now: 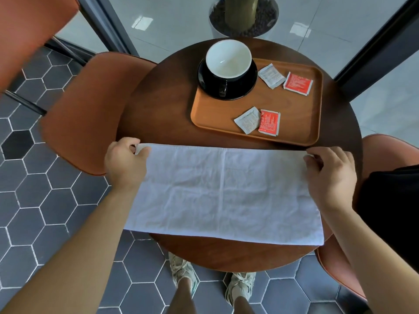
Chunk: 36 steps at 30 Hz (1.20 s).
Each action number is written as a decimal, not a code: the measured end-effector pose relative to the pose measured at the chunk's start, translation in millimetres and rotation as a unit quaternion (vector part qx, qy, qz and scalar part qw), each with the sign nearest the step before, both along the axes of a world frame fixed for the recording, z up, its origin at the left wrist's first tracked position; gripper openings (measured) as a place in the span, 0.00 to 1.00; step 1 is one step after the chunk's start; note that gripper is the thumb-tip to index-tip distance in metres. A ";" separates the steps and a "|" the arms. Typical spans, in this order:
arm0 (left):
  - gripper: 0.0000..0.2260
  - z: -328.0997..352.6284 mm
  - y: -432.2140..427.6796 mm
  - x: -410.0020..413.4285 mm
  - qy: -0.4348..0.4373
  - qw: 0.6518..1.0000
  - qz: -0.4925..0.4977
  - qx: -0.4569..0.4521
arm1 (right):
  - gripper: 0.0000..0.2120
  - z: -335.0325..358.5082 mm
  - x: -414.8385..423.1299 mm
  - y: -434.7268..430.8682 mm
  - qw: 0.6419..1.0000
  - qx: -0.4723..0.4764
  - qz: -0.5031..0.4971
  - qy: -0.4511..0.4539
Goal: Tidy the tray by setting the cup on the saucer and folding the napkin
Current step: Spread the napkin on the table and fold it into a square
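A white cloth napkin (pixel 224 191) lies spread flat across the near part of the round wooden table (pixel 158 105), its near edge hanging slightly past the table's left side. My left hand (pixel 124 162) pinches the napkin's far left corner. My right hand (pixel 328 175) pinches its far right corner. On the wooden tray (pixel 292 109) further back, a black cup with a white inside (pixel 227 61) stands upright on a black saucer (pixel 249 83), handle towards me.
Two white sachets (pixel 271 75) (pixel 247 120) and two red sachets (pixel 298 83) (pixel 269 122) lie on the tray. Orange chairs stand at the left (pixel 90 114) and right (pixel 390 150) of the table. A planter (pixel 243 17) stands behind it. My feet are under the table.
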<state>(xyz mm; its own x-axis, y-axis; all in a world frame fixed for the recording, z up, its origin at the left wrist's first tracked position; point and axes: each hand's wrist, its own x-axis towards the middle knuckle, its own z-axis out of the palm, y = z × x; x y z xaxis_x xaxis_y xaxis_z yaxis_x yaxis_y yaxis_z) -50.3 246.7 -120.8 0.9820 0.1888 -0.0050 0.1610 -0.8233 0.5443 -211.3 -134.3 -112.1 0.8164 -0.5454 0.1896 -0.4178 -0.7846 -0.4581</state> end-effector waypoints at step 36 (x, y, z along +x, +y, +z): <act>0.16 5.6 12.5 -5.4 -0.076 0.997 -0.019 0.021 | 0.14 4.2 8.7 12.2 0.998 0.060 0.014 -0.026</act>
<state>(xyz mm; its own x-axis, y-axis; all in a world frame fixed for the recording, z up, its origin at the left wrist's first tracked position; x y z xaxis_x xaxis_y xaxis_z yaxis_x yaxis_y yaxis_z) -55.6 259.2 -115.2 0.9771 0.1492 0.1518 0.0480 -0.8492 0.5259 -202.6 -122.0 -107.9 0.8230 -0.5432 0.1660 -0.3694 -0.7338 -0.5702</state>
